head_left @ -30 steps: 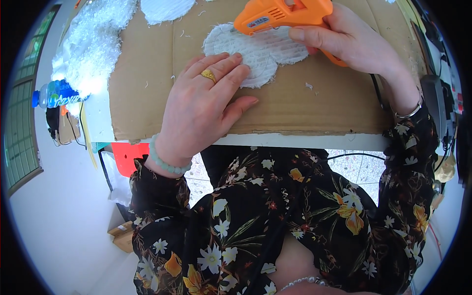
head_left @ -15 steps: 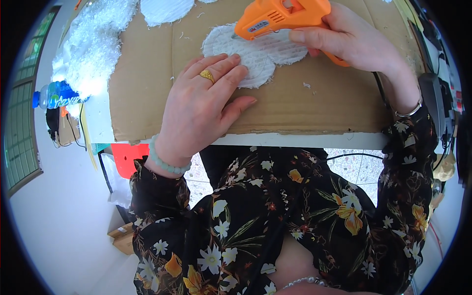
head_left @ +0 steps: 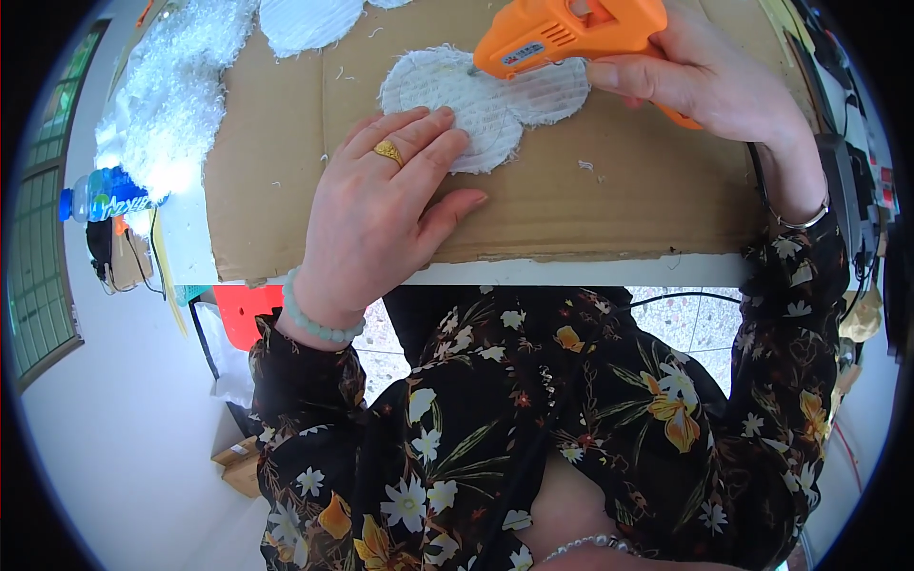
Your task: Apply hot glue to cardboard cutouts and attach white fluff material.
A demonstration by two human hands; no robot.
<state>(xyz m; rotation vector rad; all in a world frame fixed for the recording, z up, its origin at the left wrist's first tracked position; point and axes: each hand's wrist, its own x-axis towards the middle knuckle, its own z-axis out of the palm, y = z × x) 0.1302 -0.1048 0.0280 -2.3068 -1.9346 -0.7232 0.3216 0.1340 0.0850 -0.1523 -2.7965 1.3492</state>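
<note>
A white quilted fabric piece with rounded lobes and frayed edges (head_left: 486,109) lies flat on a brown cardboard sheet (head_left: 609,214). My left hand (head_left: 386,190) rests with fingers stretched out, its fingertips on the piece's lower left lobe. In my right hand (head_left: 705,86) is an orange hot glue gun (head_left: 571,38), fingers wrapped round its handle. The glue gun's nozzle points left and down at the upper part of the fabric piece. Whether the tip touches the fabric I cannot tell.
Another white fabric piece (head_left: 309,21) lies at the far left of the cardboard. Fluffy white material (head_left: 167,100) is heaped at the left edge, beside a blue-capped plastic bottle (head_left: 100,195). White thread scraps (head_left: 586,167) dot the cardboard. A black cord (head_left: 759,176) hangs by my right wrist.
The glue gun and my right hand have shifted right across the fabric piece, and the nozzle has moved with them. My left hand stays on the fabric; the whole view has shifted slightly.
</note>
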